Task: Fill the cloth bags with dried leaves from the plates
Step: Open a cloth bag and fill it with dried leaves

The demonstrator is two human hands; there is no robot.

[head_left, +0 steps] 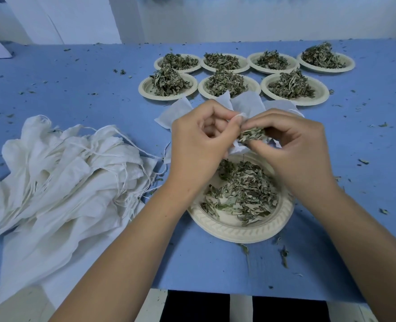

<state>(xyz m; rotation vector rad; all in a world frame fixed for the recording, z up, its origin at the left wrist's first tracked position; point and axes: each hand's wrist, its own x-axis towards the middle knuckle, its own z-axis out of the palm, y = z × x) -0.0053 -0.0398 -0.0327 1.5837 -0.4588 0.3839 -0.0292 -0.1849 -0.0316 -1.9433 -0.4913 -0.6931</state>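
A cream paper plate with a low heap of dried leaves lies on the blue table in front of me. Above it my left hand pinches the mouth of a small white cloth bag; most of the bag is hidden behind my fingers. My right hand holds a pinch of dried leaves at the bag's opening. Both hands hover just above the plate's far rim.
A big pile of white drawstring cloth bags lies at the left. Flat white bags lie behind my hands. Several plates heaped with leaves stand in two rows farther back. Leaf crumbs litter the table; its near edge is close.
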